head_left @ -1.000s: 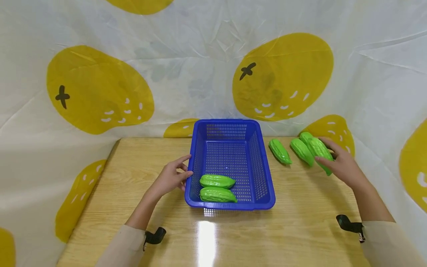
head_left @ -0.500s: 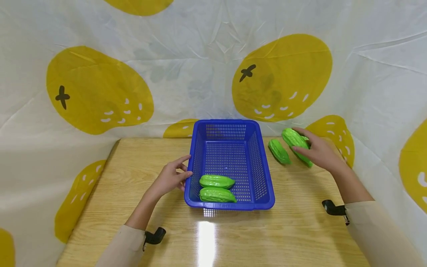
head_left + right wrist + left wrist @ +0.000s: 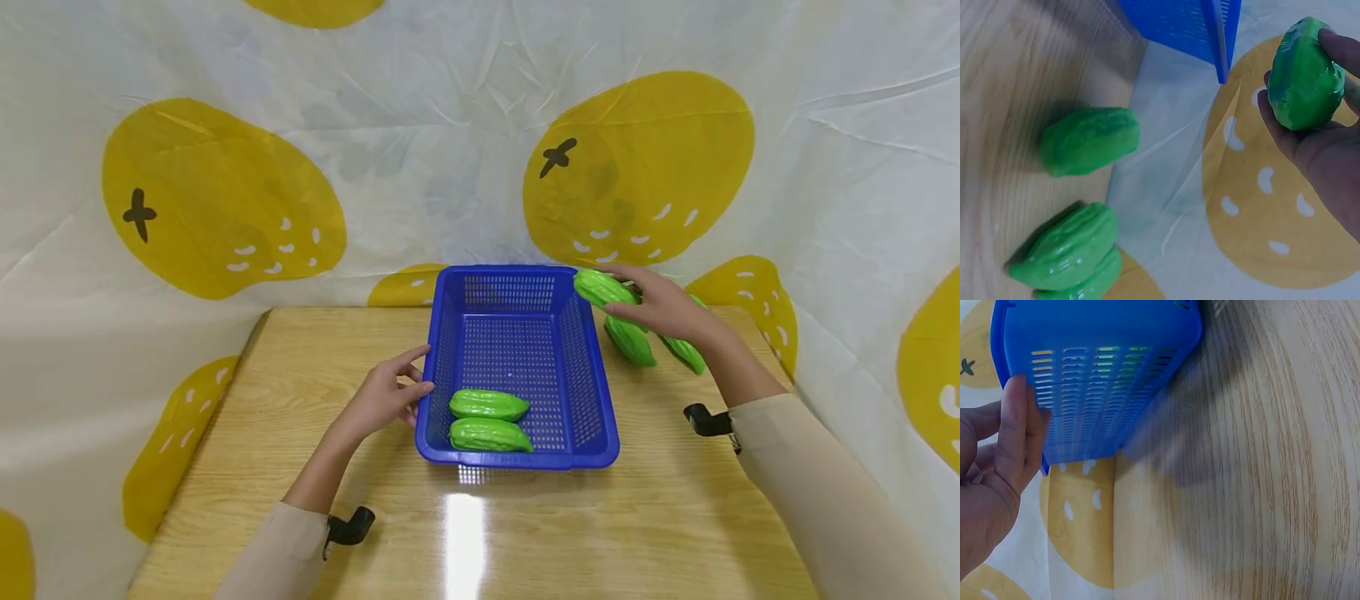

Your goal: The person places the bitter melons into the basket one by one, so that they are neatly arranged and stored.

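Observation:
A green ridged bitter melon [image 3: 602, 287] is in my right hand [image 3: 663, 307], gripped between thumb and fingers above the right rim of the blue plastic basket [image 3: 592, 457]. In the right wrist view the held bitter melon [image 3: 1305, 75] is off the table, with the fingers around its side. My left hand [image 3: 384, 397] touches the basket's left rim with extended fingers and thumb. The left wrist view has those fingers [image 3: 1015, 419] against the basket's outer wall [image 3: 1100, 381]. Inside the basket, two bitter melons [image 3: 489, 405] lie side by side near the front.
Right of the basket, one bitter melon [image 3: 630, 342] lies on the wooden table [image 3: 660, 500], partly below the right hand. Beyond it, two more bitter melons [image 3: 1069, 247] lie together. A white cloth [image 3: 435, 183] with yellow fruit prints hangs behind and beside the table.
My right hand has carried the bitter melon leftward, from the pile at the right to the basket's right rim. The left hand and the basket have stayed put.

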Tool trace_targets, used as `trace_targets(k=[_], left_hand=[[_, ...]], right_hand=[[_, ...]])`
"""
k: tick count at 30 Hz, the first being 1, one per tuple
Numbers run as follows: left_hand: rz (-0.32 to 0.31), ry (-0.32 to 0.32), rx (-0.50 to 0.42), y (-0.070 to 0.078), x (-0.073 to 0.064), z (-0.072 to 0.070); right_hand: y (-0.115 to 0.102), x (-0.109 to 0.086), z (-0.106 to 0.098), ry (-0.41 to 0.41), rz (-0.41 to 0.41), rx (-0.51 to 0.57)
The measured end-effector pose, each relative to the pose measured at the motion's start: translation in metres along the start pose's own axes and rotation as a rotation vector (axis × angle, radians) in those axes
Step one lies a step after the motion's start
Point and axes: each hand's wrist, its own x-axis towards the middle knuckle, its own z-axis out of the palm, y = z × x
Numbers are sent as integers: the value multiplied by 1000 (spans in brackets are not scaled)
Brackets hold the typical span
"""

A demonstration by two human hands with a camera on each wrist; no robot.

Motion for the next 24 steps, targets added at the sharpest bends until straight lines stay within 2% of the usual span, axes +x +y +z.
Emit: trace_targets(k=[11,16,24], left_hand=[[9,0,14,-2,1,0],[6,-2,1,-1,0,-1],[23,-12,-26,-2,1,3]], right_hand=[[-15,34,19,-92,-27,-54],[-21,47,28,-117,-45,-112],[-31,65,40,-198,-58,-144]])
